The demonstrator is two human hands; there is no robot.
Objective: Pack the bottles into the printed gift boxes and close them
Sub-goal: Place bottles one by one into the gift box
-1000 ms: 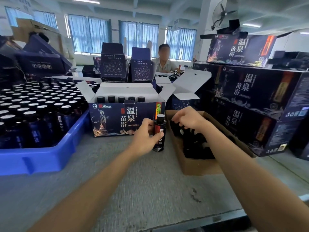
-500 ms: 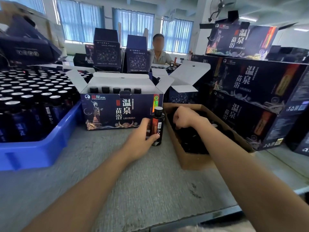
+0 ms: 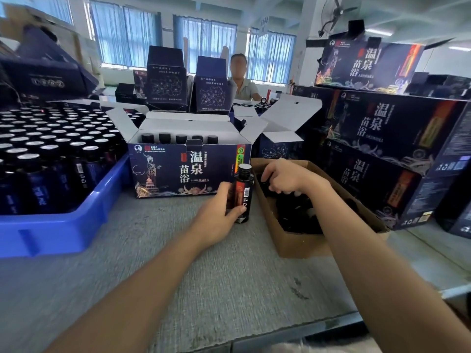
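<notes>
On the grey tabletop (image 3: 229, 289), just in front of the open printed gift box (image 3: 188, 171), one dark bottle (image 3: 244, 189) stands upright with the left grip (image 3: 216, 212) wrapped round its lower half, thumb across the label. Held that low, the bottle could tip at the neck as it lifts, and its base may catch the box's front wall or knock the caps of the row already seated inside. Beside it the right grip (image 3: 285, 178) reaches down into the brown carton (image 3: 300, 247) of what look like heaped dark bottles, knuckles up, fingers curled under; whether it has closed on one I cannot tell. Pulling blind from that heap could drag a neighbour out or send one rolling. Both forearms stretch forward nearly straight, the right one crossing over the carton's rim, where it may nudge the carton sideways
</notes>
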